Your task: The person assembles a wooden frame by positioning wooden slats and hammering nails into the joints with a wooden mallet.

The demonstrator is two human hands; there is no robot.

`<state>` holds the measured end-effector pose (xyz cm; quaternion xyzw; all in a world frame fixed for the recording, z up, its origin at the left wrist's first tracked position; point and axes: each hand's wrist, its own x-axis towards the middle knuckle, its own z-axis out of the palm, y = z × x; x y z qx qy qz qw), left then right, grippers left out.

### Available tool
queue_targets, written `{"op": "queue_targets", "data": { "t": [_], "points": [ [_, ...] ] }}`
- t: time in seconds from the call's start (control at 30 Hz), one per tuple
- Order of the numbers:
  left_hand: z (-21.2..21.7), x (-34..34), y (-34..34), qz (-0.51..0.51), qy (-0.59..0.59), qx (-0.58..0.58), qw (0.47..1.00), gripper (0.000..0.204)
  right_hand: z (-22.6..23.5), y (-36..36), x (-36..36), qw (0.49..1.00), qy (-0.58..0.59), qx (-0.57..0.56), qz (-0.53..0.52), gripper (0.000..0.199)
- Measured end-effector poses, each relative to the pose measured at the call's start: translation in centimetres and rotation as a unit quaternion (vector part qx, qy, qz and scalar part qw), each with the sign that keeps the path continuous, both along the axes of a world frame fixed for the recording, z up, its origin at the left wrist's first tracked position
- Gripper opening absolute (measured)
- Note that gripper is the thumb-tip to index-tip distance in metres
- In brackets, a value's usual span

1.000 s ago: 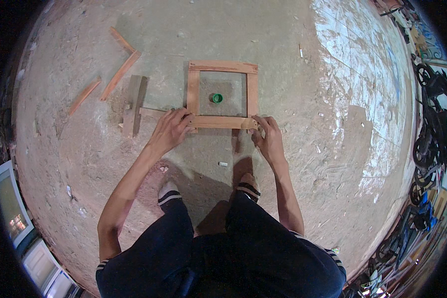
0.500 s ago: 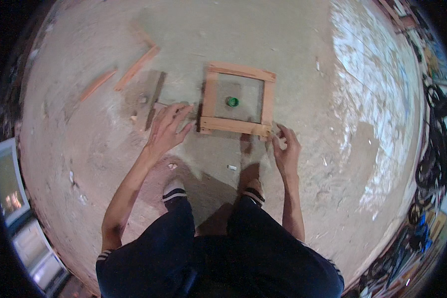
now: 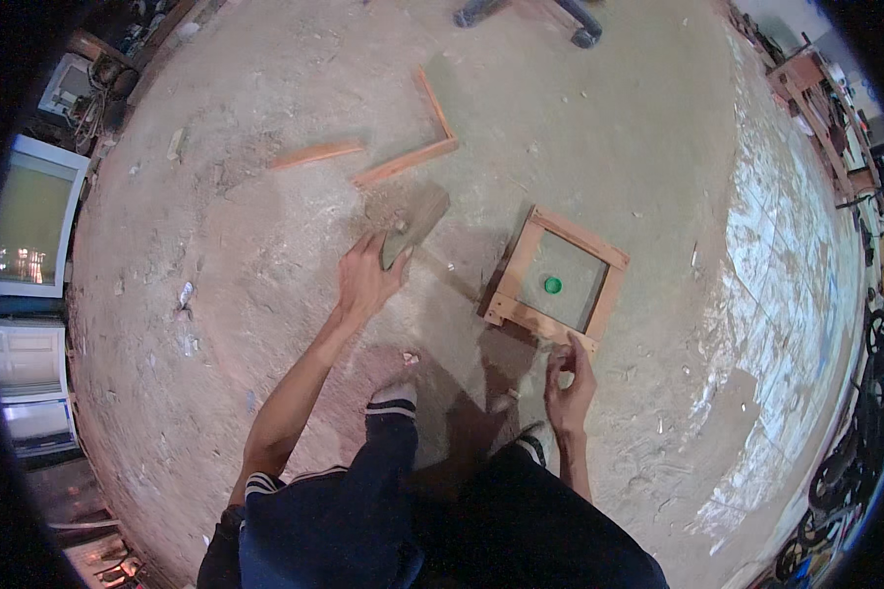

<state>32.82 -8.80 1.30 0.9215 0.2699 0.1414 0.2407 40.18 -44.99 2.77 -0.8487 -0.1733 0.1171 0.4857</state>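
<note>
A square wooden frame [image 3: 614,285] lies on the floor, turned at an angle, with a small round green container [image 3: 553,286] inside its opening. My right hand [image 3: 571,393] is at the frame's near corner, thumb and finger curled together in a pinch. Whatever they hold, if anything, is too small to make out. My left hand [image 3: 365,283] reaches out with thumb and fingers apart. Its fingertips come close to a dark flat wooden piece [image 3: 427,211] and a small block-like metal head [image 3: 400,227], possibly a hammer's. Contact there cannot be made out.
Beyond my left hand lie a loose wooden strip [image 3: 316,154] and two strips meeting at an angle [image 3: 408,162]. Dark legs of some object [image 3: 584,34] stand at the far edge. White-framed panels [image 3: 34,216] line the left, and clutter [image 3: 855,393] the right.
My view has turned, so the frame now appears rotated and farther right. My left hand has moved closer to the dark wooden piece. My right hand stays at the frame's near corner.
</note>
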Motion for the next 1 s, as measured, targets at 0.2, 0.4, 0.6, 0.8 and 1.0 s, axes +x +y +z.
{"op": "queue_targets", "data": {
  "t": [0.2,0.4,0.6,0.8,1.0],
  "points": [
    [2.0,-8.6,-1.6,-0.125,-0.078,-0.028,0.989,0.046,4.1,3.4,-2.8,0.982,0.028,-0.055,0.176,0.063],
    [0.5,-10.5,-7.1,-0.316,-0.112,-0.021,0.942,0.06,1.7,6.2,-5.7,0.838,0.505,-0.023,0.206,0.063],
    [1.6,-7.8,-10.3,-0.379,-0.057,-0.11,0.917,0.061,-2.5,2.9,-9.2,0.834,0.547,0.05,0.061,0.037],
    [-0.9,-2.5,-2.4,-0.242,-0.09,-0.175,0.95,0.046,-2.3,0.2,-9.4,0.822,0.546,0.094,-0.131,0.013],
    [-3.9,2.2,6.6,-0.086,0.019,0.025,0.996,0.038,0.1,-1.0,-7.9,0.854,0.421,0.174,-0.253,0.026]
  ]
}}
